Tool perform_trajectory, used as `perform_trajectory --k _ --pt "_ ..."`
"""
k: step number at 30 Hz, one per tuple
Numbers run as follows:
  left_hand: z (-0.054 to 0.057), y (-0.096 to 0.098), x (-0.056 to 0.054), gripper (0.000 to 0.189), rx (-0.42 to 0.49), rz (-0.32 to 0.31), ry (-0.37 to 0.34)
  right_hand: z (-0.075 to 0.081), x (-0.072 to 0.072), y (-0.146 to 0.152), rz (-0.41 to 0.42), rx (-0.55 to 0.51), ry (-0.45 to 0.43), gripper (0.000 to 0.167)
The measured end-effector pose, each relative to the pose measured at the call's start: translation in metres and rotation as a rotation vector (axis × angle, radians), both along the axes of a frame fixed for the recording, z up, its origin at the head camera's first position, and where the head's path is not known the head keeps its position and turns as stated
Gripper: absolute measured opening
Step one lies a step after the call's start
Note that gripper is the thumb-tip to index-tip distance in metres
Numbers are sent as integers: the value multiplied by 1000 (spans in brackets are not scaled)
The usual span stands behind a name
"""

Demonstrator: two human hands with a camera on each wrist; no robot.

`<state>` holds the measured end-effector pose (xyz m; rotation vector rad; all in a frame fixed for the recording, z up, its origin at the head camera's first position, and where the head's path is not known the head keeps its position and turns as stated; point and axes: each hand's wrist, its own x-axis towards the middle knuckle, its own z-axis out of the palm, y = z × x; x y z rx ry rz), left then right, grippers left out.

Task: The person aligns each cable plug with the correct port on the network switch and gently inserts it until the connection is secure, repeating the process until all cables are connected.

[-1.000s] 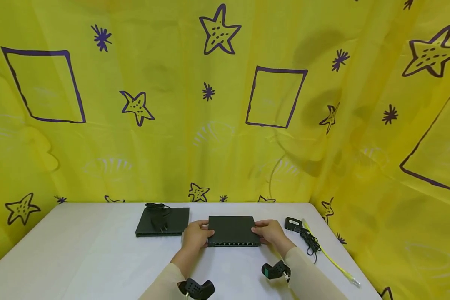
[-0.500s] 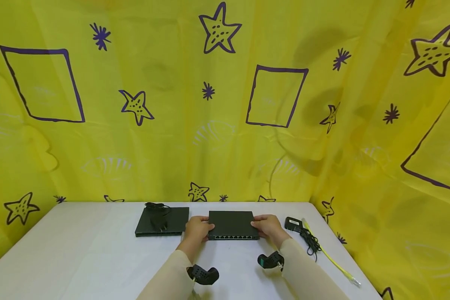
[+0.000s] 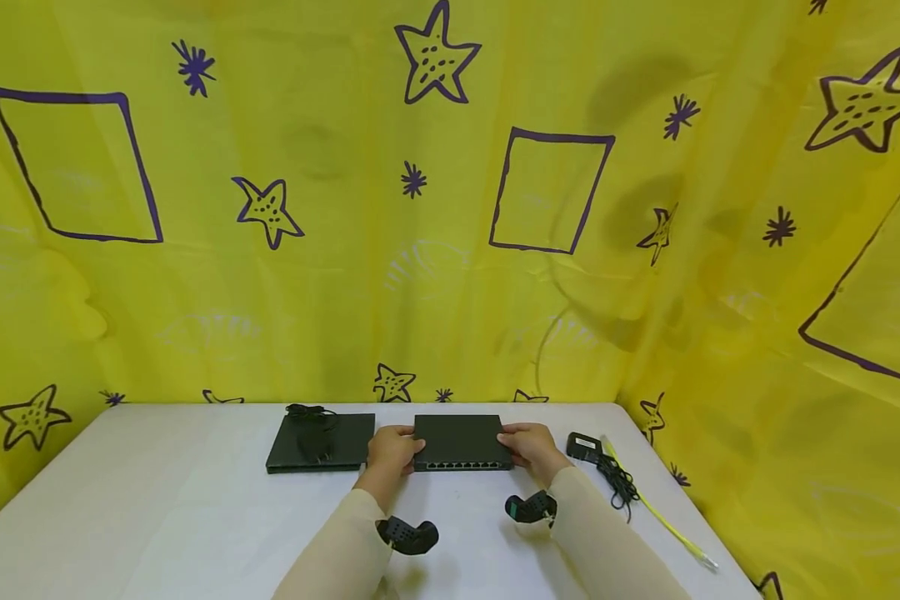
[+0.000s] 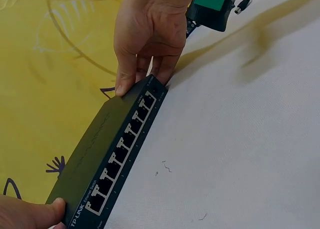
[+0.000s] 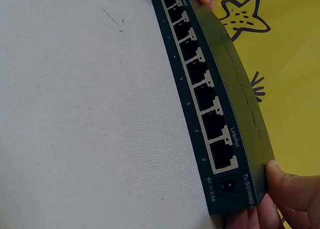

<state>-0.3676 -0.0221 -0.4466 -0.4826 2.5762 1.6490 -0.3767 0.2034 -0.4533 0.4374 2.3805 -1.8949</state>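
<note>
Between my two hands is a black Ethernet switch (image 3: 459, 440) with its row of ports facing me. My left hand (image 3: 392, 451) grips its left edge, thumb on top. On the opposite edge, my right hand (image 3: 531, 446) holds it the same way, thumb above and fingers beneath. In the right wrist view the ports of the Ethernet switch (image 5: 200, 84) and a round power socket (image 5: 228, 184) show close up. The left wrist view shows both hands on the Ethernet switch (image 4: 107, 144). Whether its underside touches the table cannot be told.
Left of my hands lies another flat black device (image 3: 281, 450) with a black plug adapter and cord (image 3: 317, 433) on top. At right are a black power adapter (image 3: 585, 447), its bundled cord (image 3: 618, 482) and a yellow network cable (image 3: 671, 527). A yellow curtain (image 3: 330, 292) borders the white table (image 3: 157, 500).
Both hands have moved the Ethernet switch a little away from me, toward the table's back edge. Both grips stay the same. The other items have not moved.
</note>
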Motion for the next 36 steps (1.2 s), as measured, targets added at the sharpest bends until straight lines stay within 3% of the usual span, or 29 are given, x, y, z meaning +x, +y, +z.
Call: perform_trajectory --k 4,12,18,25,30,36 --pt "1 2 0 40 -3 14 -2 2 1 0 1 4 -1 36" --pt "-1 2 4 41 12 -14 4 2 6 -3 -41 82 -22 34" --pt "-2 3 4 42 27 -15 9 8 9 4 13 136 -17 34" --pt "-4 6 3 42 36 -18 18 30 18 35 41 194 18 32" --pt "-4 6 3 42 33 -16 15 46 29 61 121 298 19 35" --pt "-3 3 3 40 11 -1 12 53 45 87 153 419 49 35"
